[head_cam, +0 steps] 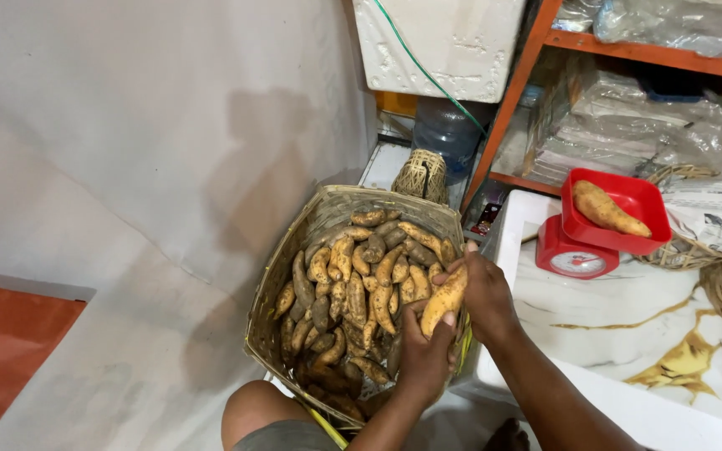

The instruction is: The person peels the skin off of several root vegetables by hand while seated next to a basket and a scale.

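knee point(254, 409), hands point(461, 313) gripping knobbly tuber point(444, 299), woven basket point(273, 284)

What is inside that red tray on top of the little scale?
One sweet potato lies in the red tray on the red scale. The tray floor beneath it is hidden, so anything under it cannot be seen.

We have one view only: head cam, looking steeply down from close above our hands at a woven basket point(294, 259), marble surface point(628, 326) to the right.
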